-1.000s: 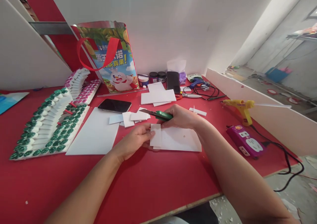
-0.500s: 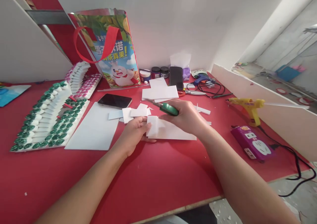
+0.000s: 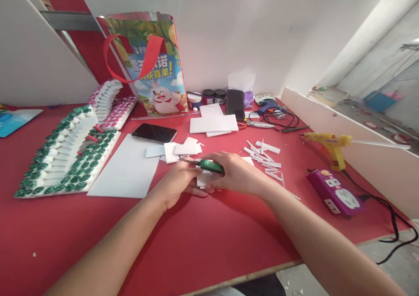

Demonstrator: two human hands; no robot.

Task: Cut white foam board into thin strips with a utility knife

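Note:
My right hand (image 3: pixel 234 171) is wrapped round a green-handled cutter (image 3: pixel 212 166), whose dark blade points left over the fingers of my left hand (image 3: pixel 180 178). A small white board piece (image 3: pixel 203 178) is pinched in my left hand, and the fingertips of my right hand touch its right side. Just behind my left hand lie several small white pieces (image 3: pixel 188 149) in a loose pile. White strips and slivers (image 3: pixel 266 158) are scattered to the right of my right hand.
A large white sheet (image 3: pixel 126 169) lies left, with a phone (image 3: pixel 154 132) at its top edge. A bag (image 3: pixel 160 75) stands behind. Green-and-white decorated pieces (image 3: pixel 75 156) are far left. On the right are a yellow glue gun (image 3: pixel 332 145) and purple power strip (image 3: pixel 335 193).
My right hand has moved down and left with the cutter, closer to my left hand. The longer white board under my right hand no longer shows, and more strips show at the right.

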